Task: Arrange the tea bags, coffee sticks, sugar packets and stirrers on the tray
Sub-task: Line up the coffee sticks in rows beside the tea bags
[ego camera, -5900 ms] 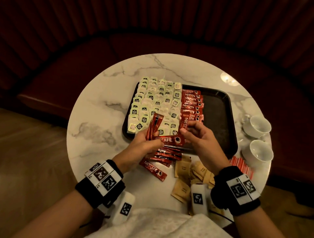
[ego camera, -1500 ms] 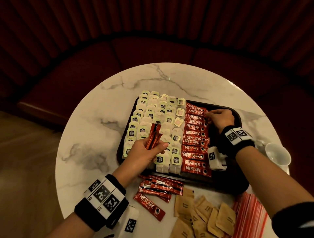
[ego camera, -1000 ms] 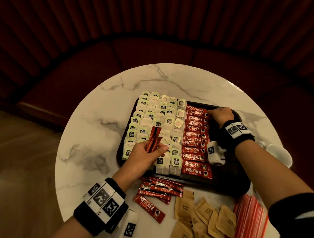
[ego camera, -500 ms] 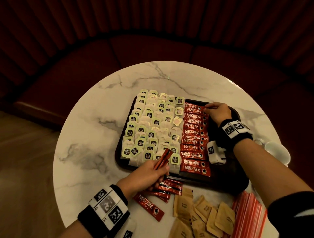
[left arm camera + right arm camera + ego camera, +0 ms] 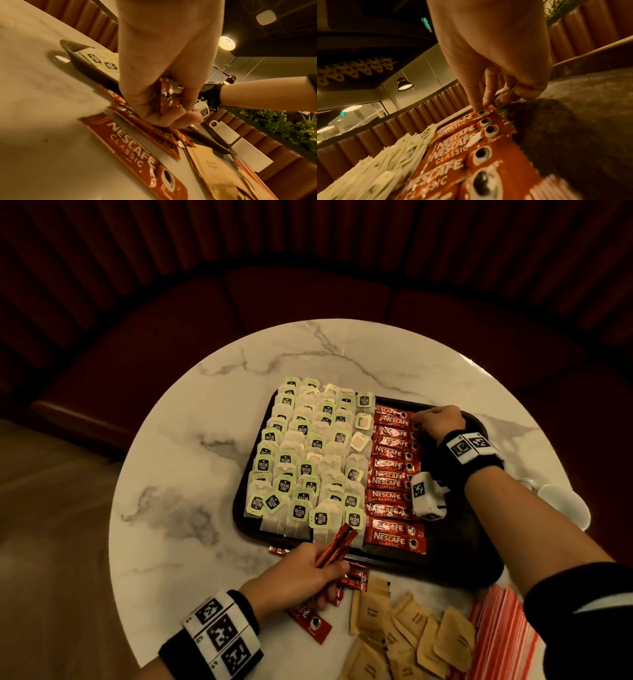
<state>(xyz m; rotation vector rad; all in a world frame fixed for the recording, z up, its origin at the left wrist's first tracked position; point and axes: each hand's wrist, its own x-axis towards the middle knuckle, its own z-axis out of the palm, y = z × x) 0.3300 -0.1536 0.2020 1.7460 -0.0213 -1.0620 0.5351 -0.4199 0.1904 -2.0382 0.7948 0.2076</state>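
Observation:
A dark tray (image 5: 459, 549) holds rows of tea bags (image 5: 308, 460) on its left and a column of red coffee sticks (image 5: 390, 470) in the middle. My right hand (image 5: 436, 421) is at the far end of that column, and its thumb and forefinger pinch the end of the farthest stick (image 5: 481, 113). My left hand (image 5: 308, 570) grips a small bundle of coffee sticks (image 5: 337, 544) just in front of the tray. Its curled fingers rest on the loose sticks (image 5: 137, 151) lying on the table. Brown sugar packets (image 5: 404, 631) and red-striped stirrers (image 5: 500, 635) lie at the near right.
The round marble table (image 5: 191, 474) stands before a curved dark red bench. Two white cups (image 5: 561, 501) sit at the table's right edge, partly behind my right arm. The right third of the tray is bare.
My left hand has dropped from above the tea bags to the table in front of the tray, bundle still in its grip. My right hand stays at the column's far end.

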